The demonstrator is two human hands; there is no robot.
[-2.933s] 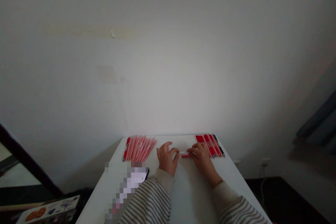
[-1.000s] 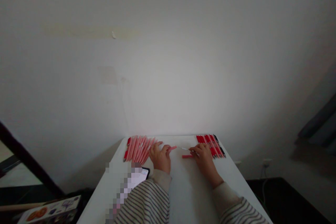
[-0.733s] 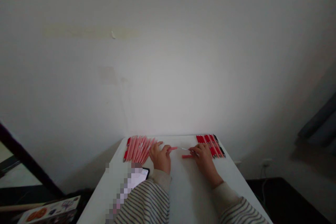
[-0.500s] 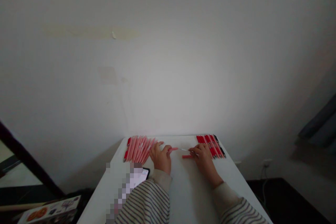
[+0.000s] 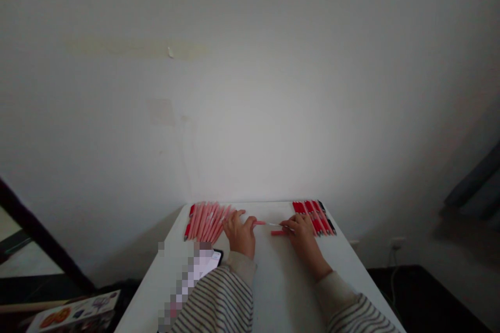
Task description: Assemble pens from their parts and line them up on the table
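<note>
My left hand (image 5: 240,232) pinches a pink pen barrel (image 5: 259,222) between thumb and fingers, its end pointing right. A thin whitish pen refill (image 5: 273,224) runs from that barrel to my right hand (image 5: 301,231), whose closed fingers grip its other end. How far the refill sits inside the barrel cannot be made out. Just under my right fingers a second pink pen piece (image 5: 277,233) lies on the table, partly hidden. Left of my left hand is a fanned pile of pink pens (image 5: 207,222). Beside my right hand lies a row of red and pink pens (image 5: 318,218).
The white table (image 5: 273,291) stands against a pale wall (image 5: 250,114). A phone (image 5: 205,265), partly blurred out, lies by my left forearm. On the lower left is a printed box (image 5: 74,315); a wall socket (image 5: 397,241) is at the right.
Both hands keep nearly the same place and grip. The pink barrel in my left hand has shifted very slightly to the right, and a little less of the refill shows.
</note>
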